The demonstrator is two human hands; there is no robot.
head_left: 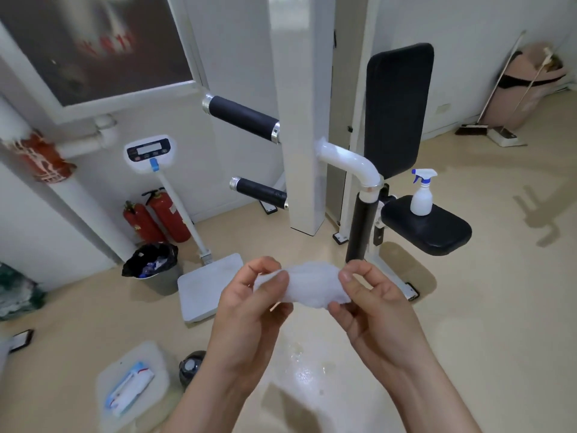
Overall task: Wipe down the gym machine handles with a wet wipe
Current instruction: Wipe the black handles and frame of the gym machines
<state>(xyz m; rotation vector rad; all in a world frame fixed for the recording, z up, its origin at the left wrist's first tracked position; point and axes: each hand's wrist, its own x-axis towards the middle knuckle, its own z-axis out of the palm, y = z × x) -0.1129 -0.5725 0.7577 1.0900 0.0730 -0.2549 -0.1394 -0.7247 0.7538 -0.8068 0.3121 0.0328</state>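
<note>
A crumpled white wet wipe (pixel 312 284) is stretched between my two hands in front of the gym machine. My left hand (pixel 253 310) pinches its left end and my right hand (pixel 371 307) pinches its right end. The white machine column (pixel 299 120) carries two black foam handles on its left side, an upper handle (pixel 242 118) and a lower handle (pixel 260 192). A third black handle (pixel 360 229) hangs upright from a white bent tube, just beyond my right hand. None of the handles is touched.
A spray bottle (pixel 422 192) stands on the machine's black seat (pixel 427 229). A weighing scale (pixel 209 285), a lined bin (pixel 154 267) and two fire extinguishers (pixel 156 218) sit to the left. A wipes pack (pixel 129 390) lies on a plastic lid at lower left. Brooms lean at the far right.
</note>
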